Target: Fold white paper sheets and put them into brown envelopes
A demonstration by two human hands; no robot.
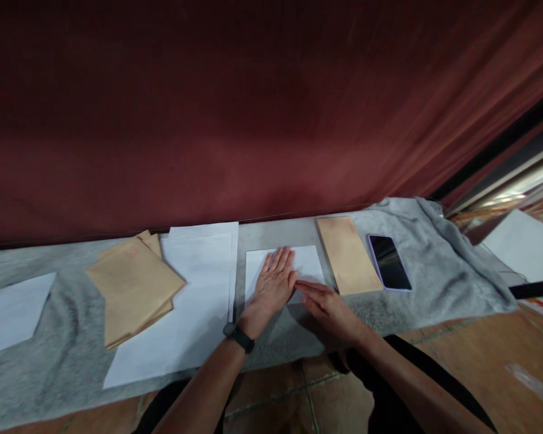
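Observation:
A white sheet of paper [310, 260], seemingly folded, lies on the grey cloth in front of me. My left hand [276, 280] rests flat on it, fingers stretched forward, with a dark watch on the wrist. Beside it, my right hand [328, 307] touches the paper's near right part, its fingers extended and close to my left thumb. Neither hand grips anything. Just right of the paper is a stack of brown envelopes [349, 256]. To the left lie large white sheets [199, 277], partly covered by a loose pile of brown envelopes [133, 277].
A phone [390, 262] in a purple case lies right of the envelope stack. More white paper [15, 310] is at the far left. The grey cloth [438, 271] is rumpled at the right end. A dark red curtain [253, 120] hangs behind; tiled floor [280, 392] shows below.

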